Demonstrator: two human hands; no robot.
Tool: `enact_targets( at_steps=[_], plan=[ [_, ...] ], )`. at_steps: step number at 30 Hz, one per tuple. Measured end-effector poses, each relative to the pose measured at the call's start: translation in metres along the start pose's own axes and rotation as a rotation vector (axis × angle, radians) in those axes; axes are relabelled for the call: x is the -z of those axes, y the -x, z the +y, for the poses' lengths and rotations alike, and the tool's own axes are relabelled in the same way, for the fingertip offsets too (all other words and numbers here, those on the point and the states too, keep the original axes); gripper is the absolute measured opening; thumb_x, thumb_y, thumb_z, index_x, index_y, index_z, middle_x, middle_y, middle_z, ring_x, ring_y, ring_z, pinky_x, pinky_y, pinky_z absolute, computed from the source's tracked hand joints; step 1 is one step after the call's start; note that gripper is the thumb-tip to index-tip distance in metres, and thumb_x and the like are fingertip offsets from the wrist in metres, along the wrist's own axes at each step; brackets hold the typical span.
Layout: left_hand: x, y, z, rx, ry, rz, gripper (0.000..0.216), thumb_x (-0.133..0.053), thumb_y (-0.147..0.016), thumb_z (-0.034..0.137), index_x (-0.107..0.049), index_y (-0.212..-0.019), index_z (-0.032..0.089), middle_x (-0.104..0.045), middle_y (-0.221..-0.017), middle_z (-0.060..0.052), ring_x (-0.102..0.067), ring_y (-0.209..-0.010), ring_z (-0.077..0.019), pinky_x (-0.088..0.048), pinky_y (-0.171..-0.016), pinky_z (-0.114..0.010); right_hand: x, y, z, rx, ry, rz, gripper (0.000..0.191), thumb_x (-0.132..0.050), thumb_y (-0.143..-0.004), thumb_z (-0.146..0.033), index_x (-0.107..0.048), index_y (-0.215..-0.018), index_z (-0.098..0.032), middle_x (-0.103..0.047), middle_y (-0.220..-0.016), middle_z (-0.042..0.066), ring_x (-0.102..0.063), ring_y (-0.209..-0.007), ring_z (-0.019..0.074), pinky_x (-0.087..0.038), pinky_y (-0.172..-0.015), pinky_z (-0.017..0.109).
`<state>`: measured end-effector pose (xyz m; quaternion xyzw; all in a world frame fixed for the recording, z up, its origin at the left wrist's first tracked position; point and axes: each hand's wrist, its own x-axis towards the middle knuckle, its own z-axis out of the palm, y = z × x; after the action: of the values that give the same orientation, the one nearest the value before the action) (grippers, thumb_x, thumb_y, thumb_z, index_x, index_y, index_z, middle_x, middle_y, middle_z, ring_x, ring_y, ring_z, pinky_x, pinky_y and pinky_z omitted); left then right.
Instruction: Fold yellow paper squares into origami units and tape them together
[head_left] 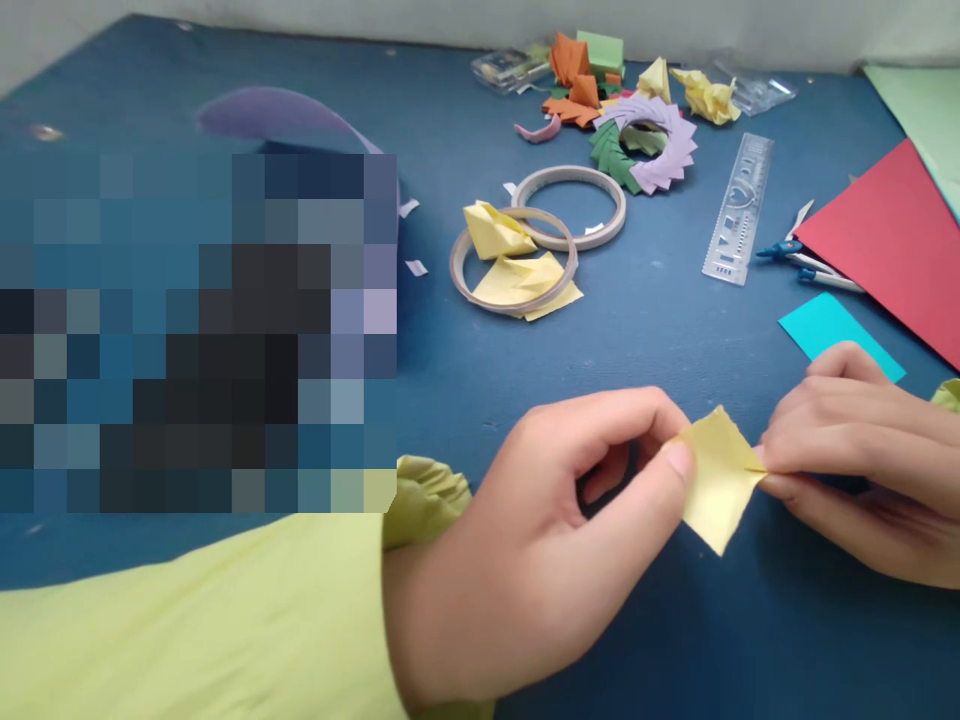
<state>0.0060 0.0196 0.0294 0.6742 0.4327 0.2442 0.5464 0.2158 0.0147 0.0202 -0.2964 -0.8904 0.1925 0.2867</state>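
Left hand (540, 530) pinches the left corner of a small yellow paper (721, 490) between thumb and fingers; right hand (862, 455) grips the opposite corner in its fingers, paper held over the blue table (637, 345). Beyond, one tape roll (457, 268) overlaps another; teal card (836, 332) near right hand.

The small yellow paper (718, 490), creased at its right corner, is held diamond-wise by left hand (547, 520) and right hand (862, 450).
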Motion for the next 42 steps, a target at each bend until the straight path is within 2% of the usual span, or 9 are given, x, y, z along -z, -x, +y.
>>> enact_targets(
  at_steps=[9, 13, 17, 20, 23, 27, 30, 39, 42],
  plan=[
    [-0.003, -0.003, 0.0, -0.041, -0.034, 0.04, 0.027, -0.045, -0.084, 0.019, -0.044, -0.058, 0.017, -0.038, -0.054, 0.005, -0.036, -0.051, -0.007, -0.031, -0.045, -0.016, 0.0, 0.003, -0.001, 0.03, 0.04, 0.044, 0.01, -0.056, -0.083, -0.006, -0.056, -0.09, -0.015, -0.059, -0.069, 0.0, -0.055, -0.062, 0.0109, -0.039, -0.062, 0.032],
    [-0.003, -0.002, 0.0, -0.03, -0.086, 0.02, 0.032, -0.043, -0.085, 0.019, -0.043, -0.053, 0.016, -0.035, -0.053, 0.005, -0.033, -0.049, -0.0072, -0.028, -0.043, -0.018, -0.001, -0.001, -0.001, 0.06, 0.104, -0.016, 0.01, -0.055, -0.083, -0.007, -0.053, -0.083, -0.016, -0.058, -0.064, -0.002, -0.055, -0.059, 0.0105, -0.038, -0.064, 0.032],
    [-0.003, 0.001, -0.003, -0.093, -0.174, 0.039, 0.027, -0.041, -0.084, 0.016, -0.045, -0.057, 0.016, -0.039, -0.054, 0.005, -0.036, -0.051, -0.0077, -0.03, -0.046, -0.019, -0.003, 0.001, -0.002, 0.09, 0.126, -0.09, 0.009, -0.054, -0.088, -0.023, -0.051, -0.082, -0.017, -0.058, -0.066, 0.0, -0.055, -0.065, 0.0136, -0.037, -0.067, 0.035],
    [-0.005, 0.003, -0.007, -0.187, -0.299, 0.027, 0.024, -0.041, -0.084, 0.013, -0.046, -0.06, 0.016, -0.042, -0.057, 0.004, -0.038, -0.054, -0.0086, -0.032, -0.051, -0.021, -0.003, 0.005, -0.002, -0.037, 0.021, -0.017, 0.018, -0.054, -0.087, -0.033, -0.049, -0.089, -0.017, -0.056, -0.074, 0.003, -0.053, -0.068, 0.0156, -0.037, -0.067, 0.035],
    [-0.006, 0.003, -0.009, -0.291, -0.408, -0.02, 0.023, -0.039, -0.085, 0.011, -0.047, -0.064, 0.016, -0.044, -0.06, 0.003, -0.038, -0.057, -0.0101, -0.031, -0.055, -0.025, -0.003, 0.004, -0.003, -0.142, -0.047, -0.027, 0.019, -0.054, -0.086, -0.026, -0.048, -0.1, -0.015, -0.056, -0.083, 0.005, -0.053, -0.074, 0.0157, -0.038, -0.07, 0.034],
    [-0.006, 0.001, -0.009, -0.329, -0.465, -0.078, 0.024, -0.036, -0.088, 0.012, -0.047, -0.067, 0.016, -0.046, -0.065, 0.002, -0.039, -0.061, -0.0115, -0.03, -0.057, -0.026, -0.006, -0.002, -0.004, -0.118, -0.052, -0.115, 0.003, -0.047, -0.089, -0.017, -0.049, -0.091, -0.016, -0.057, -0.079, 0.002, -0.05, -0.068, 0.0128, -0.034, -0.067, 0.033],
    [-0.006, 0.002, -0.009, -0.346, -0.493, -0.098, 0.024, -0.035, -0.089, 0.011, -0.046, -0.068, 0.016, -0.046, -0.065, 0.001, -0.039, -0.062, -0.0119, -0.03, -0.057, -0.027, -0.008, -0.004, -0.004, -0.127, -0.072, -0.124, 0.004, -0.044, -0.09, -0.014, -0.048, -0.09, -0.016, -0.056, -0.077, 0.001, -0.048, -0.067, 0.0109, -0.032, -0.067, 0.031],
    [-0.012, 0.004, -0.019, -0.438, -0.627, -0.07, 0.025, -0.039, -0.089, 0.012, -0.047, -0.066, 0.015, -0.046, -0.065, 0.0, -0.037, -0.062, -0.0136, -0.028, -0.056, -0.028, -0.012, -0.007, -0.006, -0.177, -0.065, -0.142, 0.01, -0.044, -0.088, -0.013, -0.044, -0.079, -0.017, -0.047, -0.068, -0.004, -0.041, -0.063, 0.0084, -0.03, -0.065, 0.027],
    [-0.013, 0.005, -0.019, -0.474, -0.656, -0.034, 0.026, -0.039, -0.09, 0.013, -0.048, -0.065, 0.015, -0.046, -0.064, 0.0, -0.038, -0.062, -0.0137, -0.029, -0.056, -0.029, -0.014, -0.007, -0.008, -0.212, -0.074, -0.098, 0.012, -0.047, -0.086, -0.011, -0.046, -0.076, -0.017, -0.048, -0.066, -0.005, -0.042, -0.062, 0.0075, -0.031, -0.064, 0.026]
  ],
)
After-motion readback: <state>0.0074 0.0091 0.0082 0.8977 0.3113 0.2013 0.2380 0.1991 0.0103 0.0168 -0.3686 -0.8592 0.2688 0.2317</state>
